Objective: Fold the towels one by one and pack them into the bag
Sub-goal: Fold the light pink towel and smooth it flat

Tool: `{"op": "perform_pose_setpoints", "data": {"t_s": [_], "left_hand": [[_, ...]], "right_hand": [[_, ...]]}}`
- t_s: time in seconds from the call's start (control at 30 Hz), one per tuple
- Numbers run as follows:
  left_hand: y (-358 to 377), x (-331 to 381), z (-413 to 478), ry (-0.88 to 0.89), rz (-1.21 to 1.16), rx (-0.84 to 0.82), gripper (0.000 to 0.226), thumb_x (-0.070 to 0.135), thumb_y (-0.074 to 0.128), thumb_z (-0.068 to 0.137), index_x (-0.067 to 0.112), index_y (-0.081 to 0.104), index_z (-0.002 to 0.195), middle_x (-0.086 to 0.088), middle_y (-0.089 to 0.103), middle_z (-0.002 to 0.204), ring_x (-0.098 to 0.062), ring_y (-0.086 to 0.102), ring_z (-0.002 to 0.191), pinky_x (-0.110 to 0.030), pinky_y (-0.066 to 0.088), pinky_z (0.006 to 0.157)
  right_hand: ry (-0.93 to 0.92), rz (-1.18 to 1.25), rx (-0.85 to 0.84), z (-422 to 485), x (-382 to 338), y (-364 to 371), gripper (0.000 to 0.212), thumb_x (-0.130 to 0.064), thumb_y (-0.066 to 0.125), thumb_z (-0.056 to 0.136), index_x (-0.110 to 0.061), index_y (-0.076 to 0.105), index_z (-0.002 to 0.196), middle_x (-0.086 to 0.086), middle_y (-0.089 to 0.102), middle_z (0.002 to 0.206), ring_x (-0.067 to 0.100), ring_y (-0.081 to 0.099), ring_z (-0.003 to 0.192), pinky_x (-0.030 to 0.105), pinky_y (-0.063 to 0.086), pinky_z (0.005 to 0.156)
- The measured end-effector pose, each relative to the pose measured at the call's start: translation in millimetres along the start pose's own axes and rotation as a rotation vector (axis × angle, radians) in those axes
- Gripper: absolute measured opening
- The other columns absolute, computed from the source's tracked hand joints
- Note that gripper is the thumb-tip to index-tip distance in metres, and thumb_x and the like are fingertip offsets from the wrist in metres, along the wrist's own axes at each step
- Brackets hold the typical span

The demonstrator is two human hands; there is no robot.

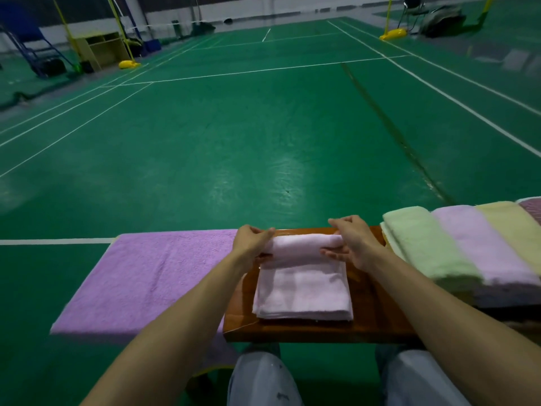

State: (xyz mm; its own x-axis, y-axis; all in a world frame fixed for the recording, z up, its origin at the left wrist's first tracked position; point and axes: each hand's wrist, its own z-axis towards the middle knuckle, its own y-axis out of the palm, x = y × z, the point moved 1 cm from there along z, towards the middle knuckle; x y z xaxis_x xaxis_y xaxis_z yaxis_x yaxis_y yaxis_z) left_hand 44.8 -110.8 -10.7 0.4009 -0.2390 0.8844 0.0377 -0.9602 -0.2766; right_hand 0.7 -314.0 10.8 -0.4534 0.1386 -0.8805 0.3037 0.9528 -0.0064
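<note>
While left hand (pixel 251 243) and right hand (pixel 352 244) grip pink towel (pixel 303 291) at far fold | resting on bench (pixel 377 317)

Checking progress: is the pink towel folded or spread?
Folded: the pink towel shows layered edges; left hand and right hand grip its far end.

stacked towels (pixel 468 253) cut off at right edge, bench (pixel 366 326) left half hidden under purple towel (pixel 146 273), pink towel (pixel 303 288) rolled ends covered by left hand (pixel 251 241) and right hand (pixel 355 244) — far dark heap (pixel 442 17) too blurred to tell
</note>
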Motion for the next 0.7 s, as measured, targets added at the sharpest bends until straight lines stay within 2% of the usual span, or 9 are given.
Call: {"op": "perform_pose_setpoints", "data": {"t_s": [0.1,0.2,0.3,0.37,0.43,0.5,0.57,0.63,0.7], "left_hand": [[-2,-4,-20,-0.005,-0.079,0.008,0.027,0.016,0.073,0.084,0.005,0.053,0.098,-0.012,0.054,0.093,-0.023,0.057,0.076,-0.041,0.059,0.060],[-11,-8,-39,-0.011,-0.103,-0.020,0.029,0.004,0.069,0.085,0.007,0.049,0.106,-0.011,0.053,0.098,-0.026,0.057,0.087,-0.042,0.059,0.066],[-21,-19,-56,-0.003,-0.104,-0.066,0.031,-0.003,0.066,0.084,0.009,0.049,0.108,-0.010,0.054,0.103,-0.026,0.058,0.092,-0.036,0.058,0.062],[-24,-28,-66,0.009,-0.072,-0.079,0.033,-0.005,0.065,0.083,0.011,0.051,0.107,-0.008,0.054,0.104,-0.026,0.057,0.095,-0.039,0.058,0.067],[-27,-38,-73,0.053,0.060,-0.074,0.033,-0.005,0.065,0.081,0.012,0.053,0.106,-0.005,0.054,0.100,-0.025,0.056,0.095,-0.046,0.058,0.078],[-29,-45,-79,0.105,0.171,-0.069,0.034,-0.005,0.064,0.079,0.013,0.055,0.107,-0.005,0.054,0.099,-0.026,0.057,0.092,-0.049,0.058,0.080],[-29,-49,-87,0.152,0.240,-0.088,0.031,-0.004,0.061,0.080,0.012,0.057,0.106,-0.007,0.052,0.103,-0.021,0.057,0.081,-0.040,0.060,0.070],[-30,-50,-91,0.256,0.484,-0.085,0.024,0.004,0.063,0.079,0.018,0.059,0.099,-0.007,0.052,0.112,-0.015,0.055,0.083,-0.023,0.056,0.063],[-30,-50,-88,0.352,0.737,-0.050,0.014,0.020,0.066,0.079,0.026,0.061,0.090,-0.003,0.050,0.114,-0.017,0.051,0.099,-0.027,0.051,0.081]], "right_hand": [[-0.024,-0.014,-0.011,-17,6,-5,0.018,-0.026,0.057,0.098,-0.015,0.043,0.102,0.011,0.050,0.103,0.036,0.067,0.074,0.033,0.055,0.050],[-0.054,-0.050,0.004,-32,16,-9,0.024,-0.025,0.057,0.099,-0.013,0.043,0.114,0.010,0.050,0.107,0.035,0.069,0.076,0.030,0.053,0.046],[-0.078,-0.136,0.070,-44,32,-10,0.032,-0.024,0.064,0.095,-0.015,0.041,0.117,0.014,0.053,0.112,0.029,0.065,0.079,0.028,0.051,0.043],[-0.077,-0.205,0.095,-49,40,-10,0.039,-0.019,0.069,0.091,-0.016,0.041,0.117,0.014,0.054,0.110,0.025,0.062,0.080,0.029,0.051,0.045],[-0.096,-0.293,0.085,-54,47,-11,0.045,-0.013,0.073,0.086,-0.016,0.041,0.117,0.011,0.053,0.109,0.023,0.059,0.083,0.029,0.051,0.046],[-0.147,-0.435,0.093,-59,51,-13,0.047,-0.011,0.076,0.083,-0.016,0.042,0.116,0.008,0.052,0.112,0.020,0.056,0.085,0.024,0.048,0.046],[-0.200,-0.611,0.129,-63,54,-15,0.048,-0.014,0.077,0.081,-0.016,0.044,0.116,0.008,0.055,0.117,0.019,0.055,0.091,0.021,0.045,0.056],[-0.242,-0.781,0.156,-67,55,-16,0.048,-0.021,0.078,0.080,-0.018,0.047,0.116,0.006,0.059,0.117,0.019,0.055,0.094,0.026,0.044,0.068],[-0.285,-1.024,0.191,-70,52,-17,0.050,-0.033,0.076,0.078,-0.023,0.047,0.116,0.003,0.062,0.111,0.020,0.058,0.089,0.028,0.046,0.069]]}}
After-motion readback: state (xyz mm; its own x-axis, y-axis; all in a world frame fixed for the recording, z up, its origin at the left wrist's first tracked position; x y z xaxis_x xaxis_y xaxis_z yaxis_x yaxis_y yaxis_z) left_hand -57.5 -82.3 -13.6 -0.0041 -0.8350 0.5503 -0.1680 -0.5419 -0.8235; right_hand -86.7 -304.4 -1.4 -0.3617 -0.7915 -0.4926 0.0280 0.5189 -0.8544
